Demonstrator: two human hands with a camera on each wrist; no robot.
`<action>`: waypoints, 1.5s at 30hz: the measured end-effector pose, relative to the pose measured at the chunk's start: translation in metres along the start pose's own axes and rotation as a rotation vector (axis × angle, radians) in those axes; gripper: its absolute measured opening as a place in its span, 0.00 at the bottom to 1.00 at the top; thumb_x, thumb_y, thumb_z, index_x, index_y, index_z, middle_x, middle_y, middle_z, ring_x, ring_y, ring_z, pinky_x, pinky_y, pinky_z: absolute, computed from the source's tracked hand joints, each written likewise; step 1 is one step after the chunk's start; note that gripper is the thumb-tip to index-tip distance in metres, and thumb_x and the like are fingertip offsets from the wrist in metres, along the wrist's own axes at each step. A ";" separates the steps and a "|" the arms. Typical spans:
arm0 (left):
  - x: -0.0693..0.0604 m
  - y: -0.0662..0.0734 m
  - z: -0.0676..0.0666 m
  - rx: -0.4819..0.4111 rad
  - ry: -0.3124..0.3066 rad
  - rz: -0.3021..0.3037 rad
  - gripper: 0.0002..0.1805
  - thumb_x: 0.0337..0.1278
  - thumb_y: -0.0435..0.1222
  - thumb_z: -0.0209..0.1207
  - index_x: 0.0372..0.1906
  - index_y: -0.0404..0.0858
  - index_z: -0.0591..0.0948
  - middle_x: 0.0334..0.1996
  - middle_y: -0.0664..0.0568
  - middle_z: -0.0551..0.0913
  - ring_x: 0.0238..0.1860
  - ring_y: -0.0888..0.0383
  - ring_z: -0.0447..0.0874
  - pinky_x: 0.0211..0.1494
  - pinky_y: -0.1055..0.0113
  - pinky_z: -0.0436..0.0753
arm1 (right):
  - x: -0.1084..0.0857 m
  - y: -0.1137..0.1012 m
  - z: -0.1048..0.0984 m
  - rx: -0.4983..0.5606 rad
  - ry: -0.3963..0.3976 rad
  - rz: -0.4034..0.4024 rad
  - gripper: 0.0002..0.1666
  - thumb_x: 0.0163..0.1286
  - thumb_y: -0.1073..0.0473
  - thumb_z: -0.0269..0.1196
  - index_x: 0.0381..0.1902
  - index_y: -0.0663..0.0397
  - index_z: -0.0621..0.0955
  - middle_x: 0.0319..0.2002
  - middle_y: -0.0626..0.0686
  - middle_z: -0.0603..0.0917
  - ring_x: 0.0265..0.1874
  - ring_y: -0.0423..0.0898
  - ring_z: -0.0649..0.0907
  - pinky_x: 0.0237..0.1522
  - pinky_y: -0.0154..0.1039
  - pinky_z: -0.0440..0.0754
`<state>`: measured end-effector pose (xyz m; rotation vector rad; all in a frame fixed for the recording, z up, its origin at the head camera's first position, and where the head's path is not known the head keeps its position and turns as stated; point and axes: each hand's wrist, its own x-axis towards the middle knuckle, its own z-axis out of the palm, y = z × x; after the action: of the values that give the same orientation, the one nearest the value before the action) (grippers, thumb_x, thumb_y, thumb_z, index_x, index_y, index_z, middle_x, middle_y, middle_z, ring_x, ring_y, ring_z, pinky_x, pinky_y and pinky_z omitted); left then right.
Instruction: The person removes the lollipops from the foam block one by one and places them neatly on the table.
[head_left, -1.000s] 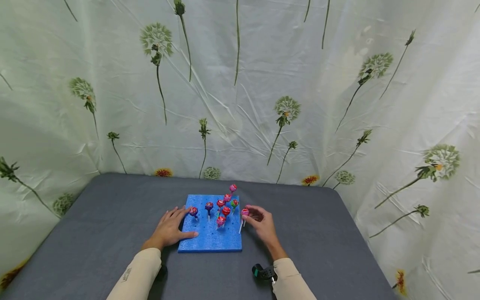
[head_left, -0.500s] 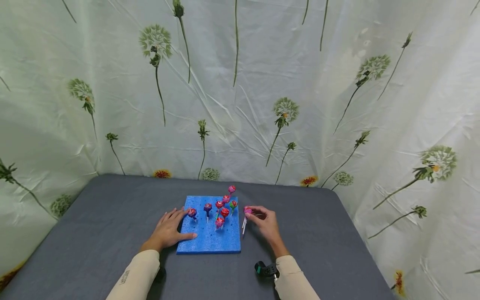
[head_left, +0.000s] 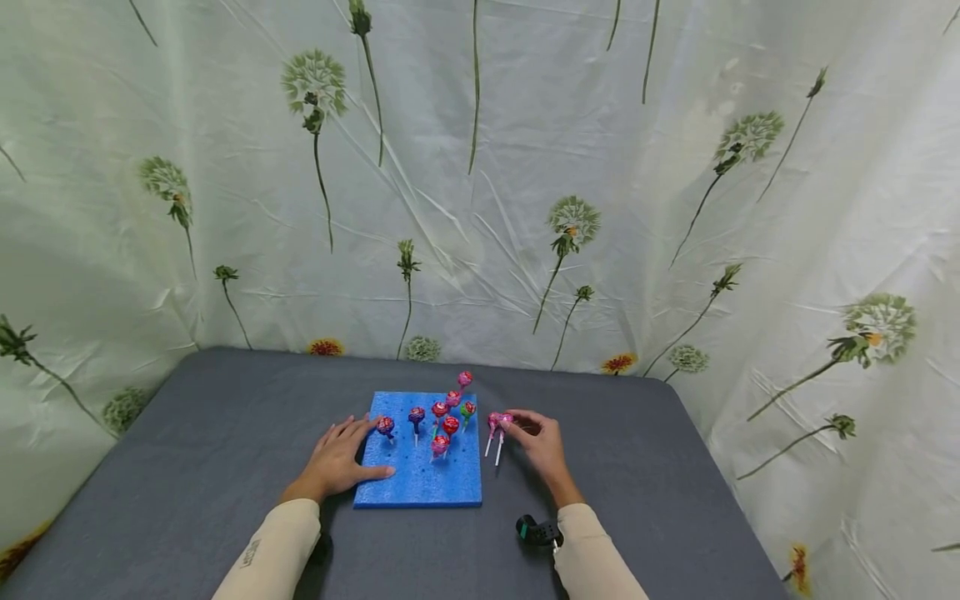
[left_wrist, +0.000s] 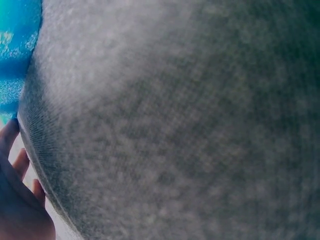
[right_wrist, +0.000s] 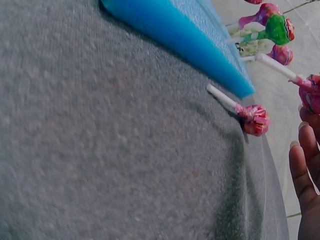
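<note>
My right hand (head_left: 536, 446) pinches a pink-wrapped lollipop (head_left: 506, 419) by its head, white stick pointing down, just right of the blue foam board (head_left: 450, 483). A second pink lollipop (right_wrist: 256, 120) lies on the table by the board's edge, below the held lollipop (right_wrist: 311, 95) in the right wrist view. My left hand (head_left: 337, 458) rests spread on the board's left side, beside a purple lollipop (head_left: 386, 426). Several lollipops stand in the board, among them another purple one (head_left: 417, 412), a green one (head_left: 468, 409) and a red one (head_left: 450, 425).
The board has small holes in its top and sits on a grey cloth-covered table (head_left: 262, 433). Behind the table hangs a pale curtain (head_left: 480, 208) with a dandelion print. A black strap (head_left: 534, 532) is at my right wrist.
My right hand has shifted a little to the right with its lollipop, away from the board. The two pink lollipops, overlapping before, now show apart. My left hand has stayed put.
</note>
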<state>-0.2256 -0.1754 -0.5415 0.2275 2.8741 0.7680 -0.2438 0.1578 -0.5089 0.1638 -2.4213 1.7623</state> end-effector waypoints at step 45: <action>-0.001 0.002 -0.002 -0.024 0.000 0.007 0.57 0.39 0.68 0.64 0.72 0.38 0.63 0.70 0.33 0.61 0.72 0.32 0.48 0.72 0.38 0.41 | 0.030 0.048 -0.001 -0.142 0.000 0.060 0.13 0.62 0.60 0.69 0.43 0.61 0.86 0.37 0.55 0.85 0.32 0.43 0.77 0.34 0.34 0.75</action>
<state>-0.2248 -0.1748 -0.5389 0.2352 2.8640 0.8041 -0.2819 0.1735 -0.5481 0.0759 -2.5656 1.6047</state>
